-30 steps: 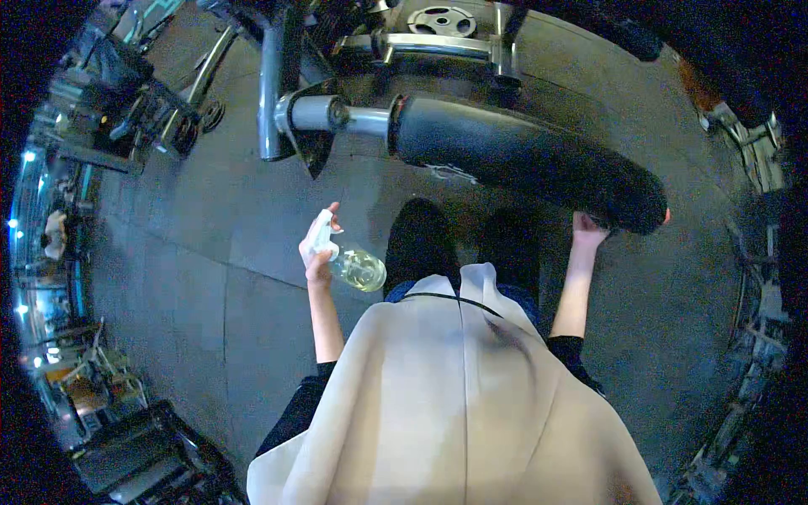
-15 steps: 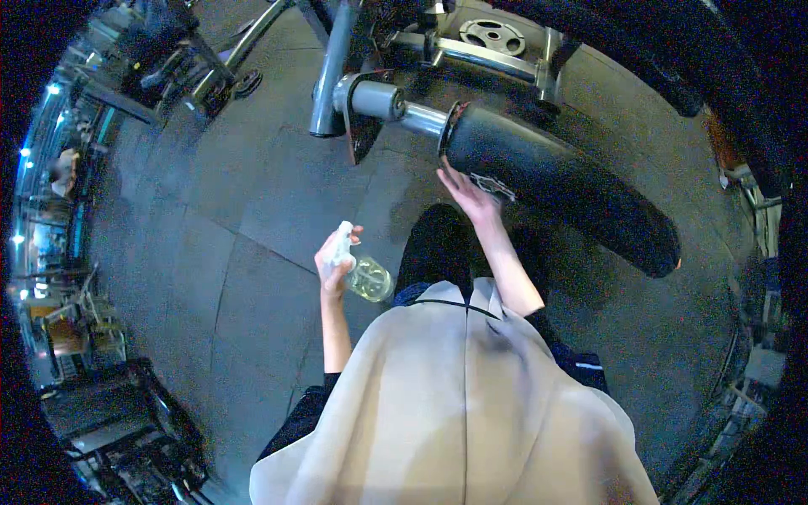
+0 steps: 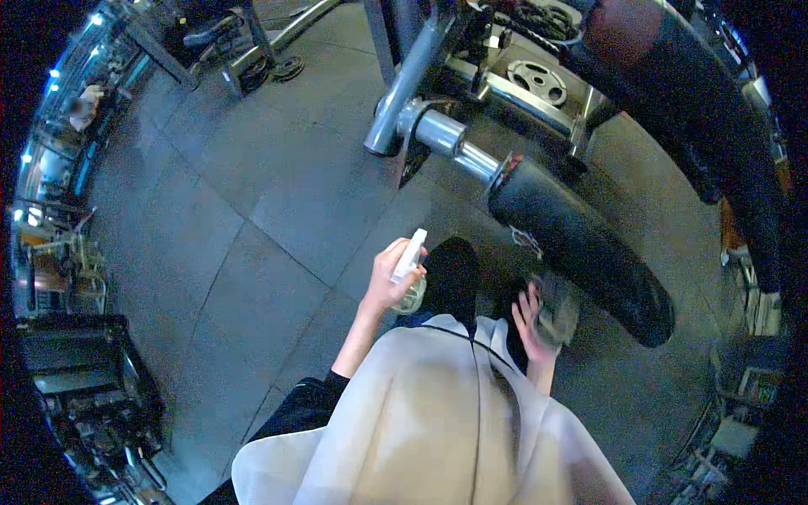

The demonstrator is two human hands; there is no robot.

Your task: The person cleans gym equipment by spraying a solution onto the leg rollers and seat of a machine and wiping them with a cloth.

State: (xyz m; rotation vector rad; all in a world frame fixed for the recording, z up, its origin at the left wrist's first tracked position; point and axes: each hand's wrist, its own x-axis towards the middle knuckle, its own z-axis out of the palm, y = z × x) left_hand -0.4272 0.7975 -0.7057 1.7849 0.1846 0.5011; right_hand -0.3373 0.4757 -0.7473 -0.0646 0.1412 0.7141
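My left hand (image 3: 389,276) is wrapped round a spray bottle (image 3: 411,257) with a white trigger head and a clear body of pale yellowish liquid. The bottle is held in front of my body, above the floor. Low on the right, beside my leg, my right hand (image 3: 528,324) has a grey-green cloth (image 3: 557,321) against it; both are smeared by motion. Above that hand lies a long black padded roller (image 3: 589,248), mounted on a metal bar of a gym machine. My right hand is apart from the roller.
The machine's steel frame (image 3: 522,97) and a weight plate (image 3: 536,82) stand ahead. A large dark pad (image 3: 673,93) rises at the upper right. Other gym equipment (image 3: 76,370) is at the left. A distant person (image 3: 86,108) appears at the far left. Dark tiles (image 3: 278,202) cover the floor.
My right hand has come away from the roller's near end, down and to the right. The bottle in my left hand has shifted right and turned more upright. The view has swung left.
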